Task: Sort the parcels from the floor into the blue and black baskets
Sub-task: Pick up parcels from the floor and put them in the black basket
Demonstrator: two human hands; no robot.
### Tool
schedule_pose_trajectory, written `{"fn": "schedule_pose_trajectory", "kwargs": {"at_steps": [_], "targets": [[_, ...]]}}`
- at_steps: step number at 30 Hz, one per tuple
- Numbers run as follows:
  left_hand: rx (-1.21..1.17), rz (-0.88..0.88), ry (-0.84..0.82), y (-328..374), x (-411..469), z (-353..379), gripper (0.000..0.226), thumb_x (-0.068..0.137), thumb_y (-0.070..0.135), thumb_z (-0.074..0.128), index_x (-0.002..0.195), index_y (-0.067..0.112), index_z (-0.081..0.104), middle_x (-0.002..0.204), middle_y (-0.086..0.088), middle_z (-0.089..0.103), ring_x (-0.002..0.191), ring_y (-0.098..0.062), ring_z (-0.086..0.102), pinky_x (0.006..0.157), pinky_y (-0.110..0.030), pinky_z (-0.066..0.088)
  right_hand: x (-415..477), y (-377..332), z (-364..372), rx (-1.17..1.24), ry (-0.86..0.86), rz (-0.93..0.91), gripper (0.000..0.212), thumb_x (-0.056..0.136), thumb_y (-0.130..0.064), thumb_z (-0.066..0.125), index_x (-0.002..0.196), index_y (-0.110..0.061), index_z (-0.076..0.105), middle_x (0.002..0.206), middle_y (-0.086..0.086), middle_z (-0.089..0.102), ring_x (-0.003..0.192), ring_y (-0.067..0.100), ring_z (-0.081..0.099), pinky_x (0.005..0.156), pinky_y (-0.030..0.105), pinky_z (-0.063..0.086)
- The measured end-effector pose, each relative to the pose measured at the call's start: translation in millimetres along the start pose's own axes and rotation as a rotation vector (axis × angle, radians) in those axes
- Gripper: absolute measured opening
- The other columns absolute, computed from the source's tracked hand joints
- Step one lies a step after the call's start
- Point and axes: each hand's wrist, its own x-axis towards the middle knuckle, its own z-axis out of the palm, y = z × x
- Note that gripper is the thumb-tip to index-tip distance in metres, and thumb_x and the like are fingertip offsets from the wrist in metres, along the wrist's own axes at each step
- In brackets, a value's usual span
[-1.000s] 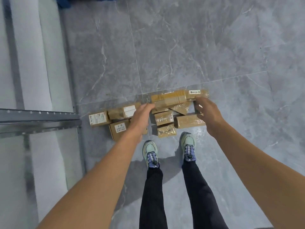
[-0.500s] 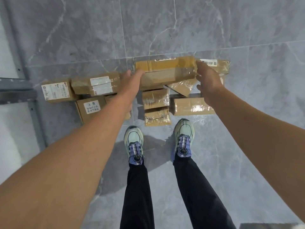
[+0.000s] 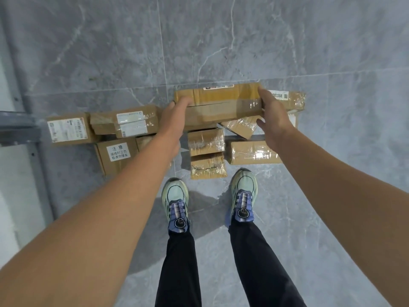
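Note:
A long taped cardboard parcel (image 3: 218, 105) lies on top of the pile on the grey floor. My left hand (image 3: 174, 116) clasps its left end and my right hand (image 3: 271, 116) clasps its right end. Under and around it lie several smaller brown parcels: two taped ones (image 3: 205, 141) (image 3: 208, 166) in front of my feet, one (image 3: 252, 152) to the right, a labelled one (image 3: 285, 99) behind my right hand. To the left lie a parcel with white labels (image 3: 128, 124), a box with a big label (image 3: 66, 128) and a box with a printed sticker (image 3: 117, 155). No basket is in view.
My two feet in pale green shoes (image 3: 176, 202) (image 3: 243, 193) stand just behind the pile. A grey metal rack beam (image 3: 17, 127) juts in at the left edge, beside a white surface (image 3: 8, 196). Grey marbled floor tiles (image 3: 221, 41) stretch beyond the parcels.
I have bent lower toward the pile. Both hands moved from hovering near the long parcel's ends to closing on them.

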Motion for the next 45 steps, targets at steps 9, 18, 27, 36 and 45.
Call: {"fn": "schedule_pose_trajectory", "kwargs": {"at_steps": [9, 18, 27, 36, 45], "targets": [[-0.109, 0.113, 0.011, 67, -128, -82, 0.012, 0.102, 0.040, 0.053, 0.101, 0.036, 0.064, 0.110, 0.009, 0.064, 0.107, -0.010, 0.058, 0.098, -0.044, 0.048, -138, -75, 26, -0.025, -0.015, -0.150, 0.038, 0.106, -0.056, 0.042, 0.120, -0.033, 0.069, 0.121, -0.011, 0.066, 0.115, 0.008, 0.059, 0.118, 0.044, 0.037], [-0.160, 0.320, 0.028, 145, -300, -163, 0.019, 0.106, 0.041, 0.050, 0.123, 0.048, 0.056, 0.116, 0.030, 0.050, 0.112, 0.000, 0.049, 0.115, -0.048, 0.042, -322, -183, 51, 0.004, -0.070, -0.339, 0.069, 0.098, -0.076, 0.038, 0.150, -0.033, 0.054, 0.155, -0.002, 0.051, 0.140, 0.020, 0.048, 0.120, 0.051, 0.033], [-0.298, 0.504, 0.199, 178, -460, -207, 0.055, 0.092, 0.062, 0.058, 0.142, 0.038, 0.058, 0.142, 0.005, 0.060, 0.130, -0.018, 0.055, 0.108, -0.050, 0.049, -481, -275, 48, -0.090, -0.169, -0.572, 0.071, 0.103, -0.070, 0.036, 0.159, -0.027, 0.043, 0.162, 0.001, 0.043, 0.148, 0.021, 0.039, 0.126, 0.048, 0.029], [-0.492, 0.676, 0.389, 201, -614, -217, 0.019, 0.108, 0.037, 0.047, 0.119, 0.040, 0.063, 0.117, 0.006, 0.065, 0.109, -0.011, 0.060, 0.091, -0.037, 0.052, -613, -346, 41, -0.206, -0.373, -0.743, 0.063, 0.105, -0.067, 0.034, 0.156, -0.032, 0.046, 0.161, 0.000, 0.041, 0.149, 0.023, 0.037, 0.121, 0.048, 0.028], [-0.594, 0.719, 0.618, 173, -714, -231, 0.027, 0.106, 0.043, 0.050, 0.131, 0.037, 0.059, 0.119, 0.006, 0.061, 0.115, -0.017, 0.058, 0.109, -0.054, 0.050, -702, -365, 55, -0.382, -0.594, -0.884, 0.067, 0.093, -0.080, 0.038, 0.134, -0.035, 0.065, 0.140, -0.002, 0.061, 0.132, 0.023, 0.055, 0.115, 0.050, 0.039]]}}
